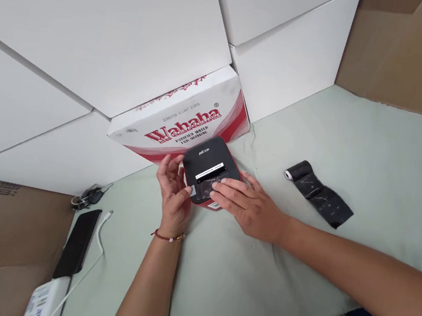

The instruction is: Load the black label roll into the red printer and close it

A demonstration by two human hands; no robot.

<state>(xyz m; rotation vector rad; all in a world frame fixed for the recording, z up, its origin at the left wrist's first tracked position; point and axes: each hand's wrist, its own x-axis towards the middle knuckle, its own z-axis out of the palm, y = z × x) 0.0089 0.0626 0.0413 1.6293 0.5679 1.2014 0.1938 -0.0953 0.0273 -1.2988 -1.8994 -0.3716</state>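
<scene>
A small boxy device with a glossy black top, rounded corners and red sides sits before me at the foot of the printed carton. A slot with a white printed label strip crosses its top, and a glossy, see-through dark piece lies just below the slot. My left hand grips the device's left edge, thumb at the near corner and fingers curled along the side. Across the near right part lies my right hand, its fingers on the glossy piece and its thumb by the right side. A partly unrolled black film roll rests to the right.
Behind the device stands a red and white Wahaha water carton, against large white boxes. Brown cardboard is at the far right. Keys, a black phone-like slab and a white cable lie left on pale green cloth.
</scene>
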